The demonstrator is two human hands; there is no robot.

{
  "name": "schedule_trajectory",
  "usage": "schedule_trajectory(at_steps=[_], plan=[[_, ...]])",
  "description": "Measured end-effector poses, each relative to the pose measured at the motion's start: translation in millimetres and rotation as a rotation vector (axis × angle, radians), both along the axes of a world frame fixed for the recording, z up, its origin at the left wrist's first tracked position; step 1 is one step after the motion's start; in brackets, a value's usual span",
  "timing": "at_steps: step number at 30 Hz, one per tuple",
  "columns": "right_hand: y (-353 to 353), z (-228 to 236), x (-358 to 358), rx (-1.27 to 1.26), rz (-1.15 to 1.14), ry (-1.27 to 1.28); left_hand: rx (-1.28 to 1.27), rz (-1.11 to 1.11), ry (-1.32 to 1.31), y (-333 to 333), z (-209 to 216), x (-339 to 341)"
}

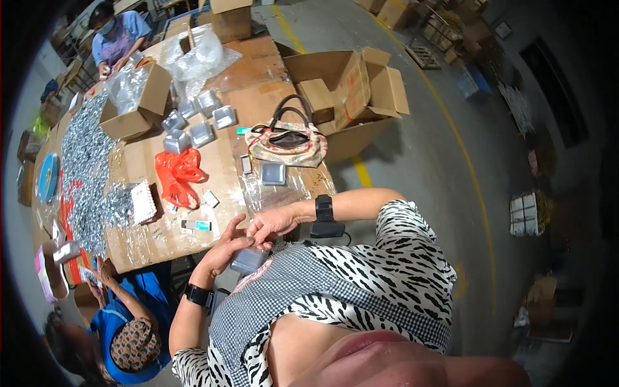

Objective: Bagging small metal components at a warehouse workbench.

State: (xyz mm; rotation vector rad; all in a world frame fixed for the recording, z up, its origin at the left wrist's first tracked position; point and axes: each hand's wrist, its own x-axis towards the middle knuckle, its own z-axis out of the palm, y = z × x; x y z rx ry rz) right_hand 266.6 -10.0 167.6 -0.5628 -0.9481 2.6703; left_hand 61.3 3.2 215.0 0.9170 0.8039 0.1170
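Observation:
Close to my body, my left hand is closed around a clear plastic box, thumb across its top. My right hand meets it there with bent fingers pressed together beside the left thumb; whatever they pinch is too small to make out. Beyond my hands, on the table, a similar square clear box lies by a patterned handbag. A small white and teal box is near the table's front edge. Farther off sit a crumpled red plastic bag and several clear boxes.
A heap of small silvery pieces covers the table's left, beside a white scalloped stack and an open carton. Large cartons stand right of the table. One co-worker sits at left, another at the far end.

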Motion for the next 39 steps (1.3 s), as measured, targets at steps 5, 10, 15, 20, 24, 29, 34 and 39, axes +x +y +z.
schedule_trajectory(at_steps=[5,10,15,20,24,29,34,39], plan=[[-2,17,-47,0.301,0.061,-0.193,-0.061,0.087,-0.015,-12,-27,-47],[-22,-7,-99,0.346,0.051,-0.2,-0.035,0.072,-0.027,-30,-49,-101],[-35,-63,-132,0.26,0.031,-0.223,0.008,0.062,0.012,-44,-97,-135],[-27,-137,-142,0.342,0.118,-0.305,-0.017,0.055,0.048,-49,-170,-150],[-30,-180,-144,0.288,-0.023,-0.223,0.062,0.06,0.065,-51,-215,-162],[-26,-198,-127,0.166,-0.124,-0.205,-0.059,0.068,0.074,-48,-227,-164],[-20,-185,-116,0.23,-0.114,-0.205,-0.034,0.075,0.076,-47,-220,-156],[-13,-193,-94,0.119,-0.194,-0.131,-0.033,0.059,0.048,-42,-218,-147]])
